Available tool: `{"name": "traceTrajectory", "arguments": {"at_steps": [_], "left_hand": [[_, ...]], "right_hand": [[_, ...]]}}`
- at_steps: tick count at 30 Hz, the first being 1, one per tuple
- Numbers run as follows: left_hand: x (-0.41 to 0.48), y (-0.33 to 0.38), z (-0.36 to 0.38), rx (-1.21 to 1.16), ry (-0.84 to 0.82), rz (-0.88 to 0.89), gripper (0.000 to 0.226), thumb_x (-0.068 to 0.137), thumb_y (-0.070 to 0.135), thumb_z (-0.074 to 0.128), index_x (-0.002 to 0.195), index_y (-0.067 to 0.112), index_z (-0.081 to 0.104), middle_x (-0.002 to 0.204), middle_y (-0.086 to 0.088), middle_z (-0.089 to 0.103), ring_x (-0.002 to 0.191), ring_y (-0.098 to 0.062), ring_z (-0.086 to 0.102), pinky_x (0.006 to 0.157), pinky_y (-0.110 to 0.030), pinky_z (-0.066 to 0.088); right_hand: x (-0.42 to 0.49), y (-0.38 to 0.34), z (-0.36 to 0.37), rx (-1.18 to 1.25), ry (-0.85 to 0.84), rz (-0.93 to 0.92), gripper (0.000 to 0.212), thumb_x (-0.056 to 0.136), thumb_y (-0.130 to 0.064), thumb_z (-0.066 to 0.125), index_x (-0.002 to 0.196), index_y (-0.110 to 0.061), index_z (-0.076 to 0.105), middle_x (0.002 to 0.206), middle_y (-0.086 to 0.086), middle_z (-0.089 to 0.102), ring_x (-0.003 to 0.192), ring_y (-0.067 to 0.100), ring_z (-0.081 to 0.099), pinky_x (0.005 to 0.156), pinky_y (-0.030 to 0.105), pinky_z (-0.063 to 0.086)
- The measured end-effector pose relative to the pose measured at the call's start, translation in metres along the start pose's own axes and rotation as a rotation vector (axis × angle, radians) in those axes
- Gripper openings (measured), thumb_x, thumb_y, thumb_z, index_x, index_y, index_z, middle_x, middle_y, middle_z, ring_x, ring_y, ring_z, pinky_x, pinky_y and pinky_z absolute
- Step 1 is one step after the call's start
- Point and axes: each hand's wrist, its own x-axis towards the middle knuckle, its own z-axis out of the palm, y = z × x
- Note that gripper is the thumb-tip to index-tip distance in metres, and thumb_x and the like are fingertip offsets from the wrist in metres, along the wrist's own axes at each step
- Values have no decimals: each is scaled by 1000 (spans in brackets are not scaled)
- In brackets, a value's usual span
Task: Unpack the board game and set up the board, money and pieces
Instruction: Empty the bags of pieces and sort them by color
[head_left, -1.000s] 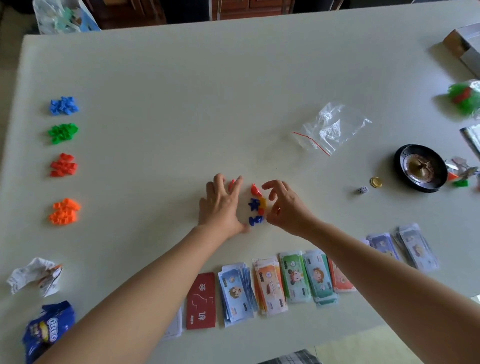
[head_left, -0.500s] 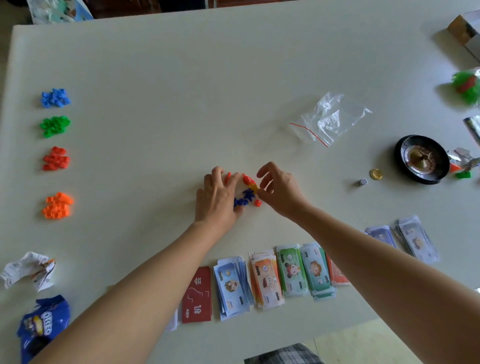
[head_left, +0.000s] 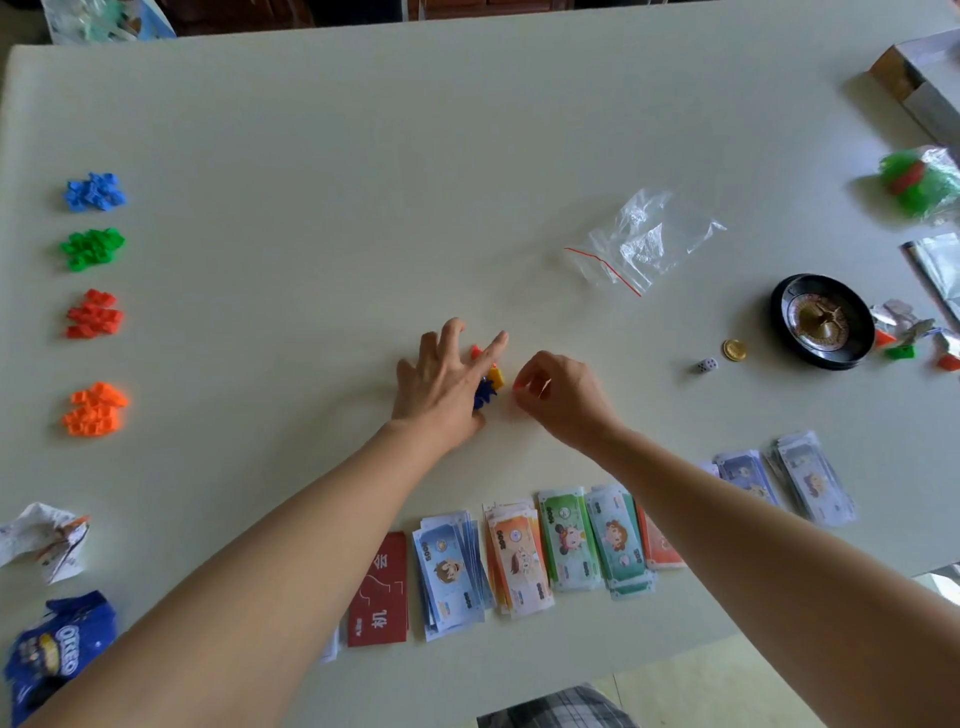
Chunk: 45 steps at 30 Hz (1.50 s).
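The cluster of coloured pieces (head_left: 489, 388) lies mid-table (head_left: 311, 156), against the left hand (head_left: 441, 387), whose straight fingers spread wide over it; the right hand (head_left: 563, 402), just beside, curls its fingertips, pinching a red piece (head_left: 519, 385); money stacks (head_left: 519, 561) line the near edge.

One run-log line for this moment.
stage: sorting pieces | left hand: open, by mixed pieces | right hand: pinches red piece | money: laid out
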Motion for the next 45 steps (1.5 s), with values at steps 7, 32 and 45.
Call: {"name": "traceTrajectory", "arguments": {"at_steps": [7, 32, 45], "left_hand": [[7, 1, 7, 83, 57, 80, 53, 90, 55, 50, 136, 38, 34, 149, -9, 14, 132, -31, 23, 95, -49, 34], [-92, -153, 32, 29, 350, -135, 29, 75, 18, 73, 99, 9, 60, 95, -18, 53, 78, -33, 55, 63, -42, 53], [-148, -210, 3, -303, 274, -211, 93, 60, 51, 79, 139, 29, 35, 126, -6, 31, 112, -25, 43, 97, -43, 43]], "right_hand": [[10, -6, -5, 311, 31, 244, 12, 84, -9, 61, 78, -19, 58, 76, 1, 64, 60, 21, 65, 63, 39, 55], [28, -154, 104, 260, -419, -5, 2, 85, -17, 59, 87, -17, 59, 75, 7, 71, 65, 19, 68, 61, 28, 52], [31, -181, 125, 275, -434, -9, 5, 94, -13, 54, 96, -9, 55, 101, 5, 53, 69, 24, 69, 58, 29, 57]]}}
